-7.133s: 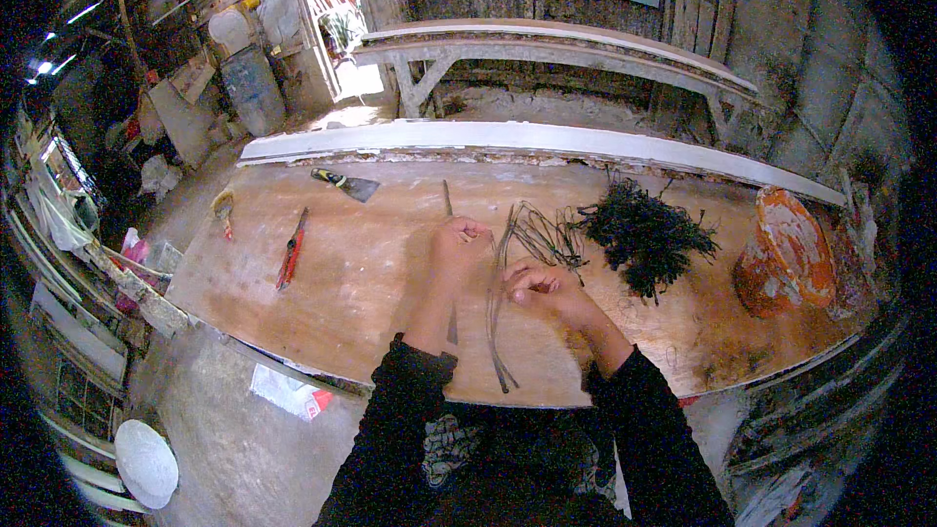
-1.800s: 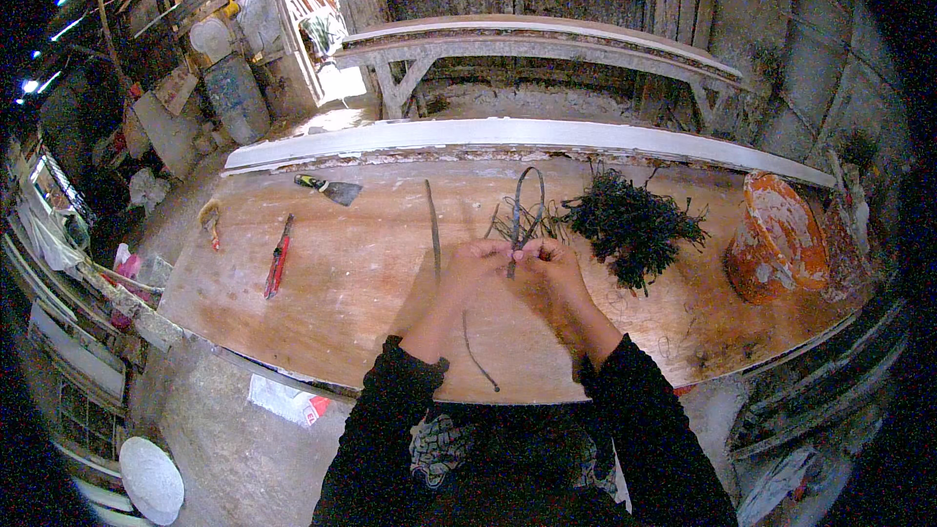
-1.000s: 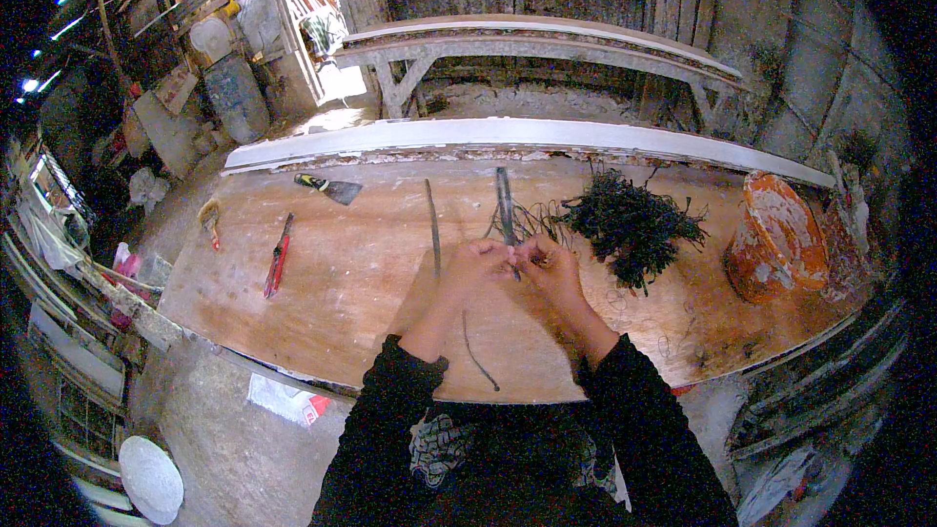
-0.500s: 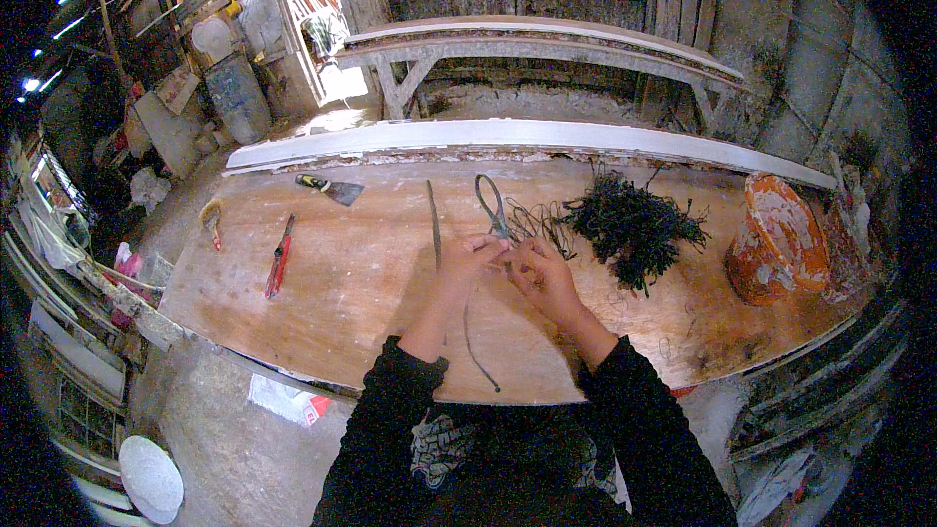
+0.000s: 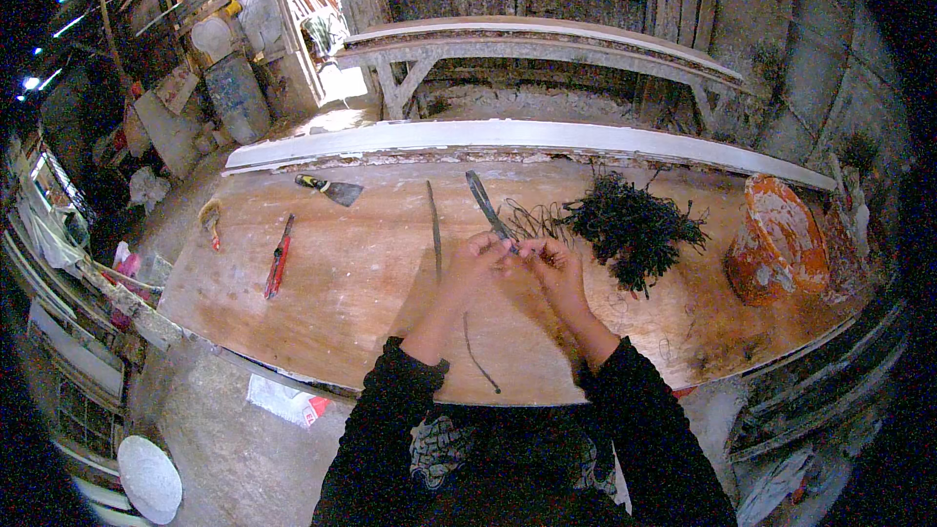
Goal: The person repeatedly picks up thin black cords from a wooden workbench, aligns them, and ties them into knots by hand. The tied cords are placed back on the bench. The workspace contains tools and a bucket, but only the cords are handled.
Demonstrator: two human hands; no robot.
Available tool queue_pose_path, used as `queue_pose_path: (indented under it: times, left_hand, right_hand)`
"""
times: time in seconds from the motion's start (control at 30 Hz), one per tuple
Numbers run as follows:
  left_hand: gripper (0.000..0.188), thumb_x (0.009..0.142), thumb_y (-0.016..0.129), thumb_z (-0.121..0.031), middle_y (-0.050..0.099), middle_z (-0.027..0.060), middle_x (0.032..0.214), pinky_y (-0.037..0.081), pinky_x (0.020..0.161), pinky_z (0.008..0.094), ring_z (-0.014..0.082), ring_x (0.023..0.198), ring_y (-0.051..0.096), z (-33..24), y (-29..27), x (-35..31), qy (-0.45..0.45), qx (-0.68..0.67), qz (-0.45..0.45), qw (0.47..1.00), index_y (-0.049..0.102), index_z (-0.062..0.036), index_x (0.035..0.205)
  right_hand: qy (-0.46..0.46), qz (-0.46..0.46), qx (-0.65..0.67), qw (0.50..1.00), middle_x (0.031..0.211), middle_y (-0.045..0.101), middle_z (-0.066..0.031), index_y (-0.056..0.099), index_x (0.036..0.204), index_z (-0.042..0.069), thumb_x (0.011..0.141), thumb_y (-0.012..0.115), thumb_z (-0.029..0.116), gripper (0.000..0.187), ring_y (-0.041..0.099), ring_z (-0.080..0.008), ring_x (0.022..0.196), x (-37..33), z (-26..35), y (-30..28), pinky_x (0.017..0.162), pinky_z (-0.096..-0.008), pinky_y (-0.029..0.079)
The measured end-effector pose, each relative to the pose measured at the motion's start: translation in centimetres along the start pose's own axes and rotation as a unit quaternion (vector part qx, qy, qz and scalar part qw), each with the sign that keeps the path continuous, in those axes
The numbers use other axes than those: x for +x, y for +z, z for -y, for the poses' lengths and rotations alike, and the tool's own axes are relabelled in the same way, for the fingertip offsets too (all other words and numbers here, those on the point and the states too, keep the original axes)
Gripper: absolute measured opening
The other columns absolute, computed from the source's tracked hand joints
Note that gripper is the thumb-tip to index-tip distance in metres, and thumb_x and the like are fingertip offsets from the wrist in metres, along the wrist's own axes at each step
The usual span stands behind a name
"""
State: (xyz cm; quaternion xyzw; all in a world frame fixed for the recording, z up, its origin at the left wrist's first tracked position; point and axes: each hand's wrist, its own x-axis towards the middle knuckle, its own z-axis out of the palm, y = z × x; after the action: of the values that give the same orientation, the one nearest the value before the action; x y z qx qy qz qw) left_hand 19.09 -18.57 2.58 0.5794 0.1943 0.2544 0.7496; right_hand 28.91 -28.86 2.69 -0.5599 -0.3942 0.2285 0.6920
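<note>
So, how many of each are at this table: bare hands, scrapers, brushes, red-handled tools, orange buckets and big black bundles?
Bare hands: 2, left hand and right hand, both holding a dark strip
Scraper: 1
Brush: 1
Red-handled tool: 1
Orange bucket: 1
Black bundle: 1
Total: 7, strip not counted

1. Smudged wooden bench [image 5: 342,332]; clock read from its centre.
2. At 12, white beam [image 5: 508,133].
3. At 10, scraper [image 5: 332,190]; nearer in, dark strip [image 5: 433,220].
4. At 9, red tool [image 5: 278,259], brush [image 5: 210,220] farther out.
5. At 2, black bundle [image 5: 634,220] beside thin loops [image 5: 539,222].
6. At 3, orange bucket [image 5: 771,254].
7. At 6, thin piece [image 5: 476,356].
</note>
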Motion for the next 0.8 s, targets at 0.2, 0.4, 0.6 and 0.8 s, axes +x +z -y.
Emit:
queue_pose_path:
  times: [0.2,0.4,0.6,0.8]
  left_hand:
    - [0.013,0.079,0.051,-0.019,0.055,0.0013,0.076,0.043,0.057,0.0214,0.0096,0.068,0.052,0.2,-0.1,0.0,-0.003,-0.041,-0.008,0.999,0.052,-0.0068,0.083]
    - [0.013,0.078,0.053,-0.020,0.056,0.0034,0.078,0.044,0.061,0.0227,0.0125,0.072,0.055,-0.2,0.5,-0.4,0.040,-0.064,-0.006,0.997,0.050,-0.0074,0.082]
    - [0.012,0.077,0.053,-0.017,0.056,0.0047,0.079,0.044,0.061,0.0231,0.0135,0.071,0.056,-0.5,1.2,-0.8,0.065,-0.084,-0.004,0.994,0.049,-0.0065,0.080]
    - [0.010,0.077,0.053,-0.012,0.056,0.0066,0.079,0.046,0.062,0.0234,0.0131,0.070,0.055,0.4,0.6,-0.3,0.081,-0.082,-0.002,0.993,0.048,-0.0032,0.081]
  right_hand:
    - [-0.022,0.027,-0.006,0.999,0.077,0.059,-0.0057,0.057,0.084,-0.002,0.072,0.056,0.000,0.013,0.054,-0.0100,0.070,0.1,-0.5,-0.3,0.066,-0.0213,0.043]
    - [0.004,0.026,0.024,0.999,0.076,0.059,-0.0060,0.056,0.081,-0.002,0.072,0.055,-0.001,0.009,0.055,-0.0108,0.071,0.0,-0.4,-0.1,0.068,-0.0216,0.043]
    - [0.011,0.070,0.078,0.994,0.076,0.057,-0.0027,0.053,0.079,0.001,0.074,0.053,0.001,0.005,0.053,-0.0096,0.072,0.0,-0.1,-0.2,0.068,-0.0211,0.042]
    - [0.126,0.115,0.172,0.970,0.073,0.054,-0.0005,0.051,0.077,0.005,0.077,0.051,0.008,0.003,0.050,-0.0079,0.069,0.2,-0.3,-0.3,0.064,-0.0188,0.040]
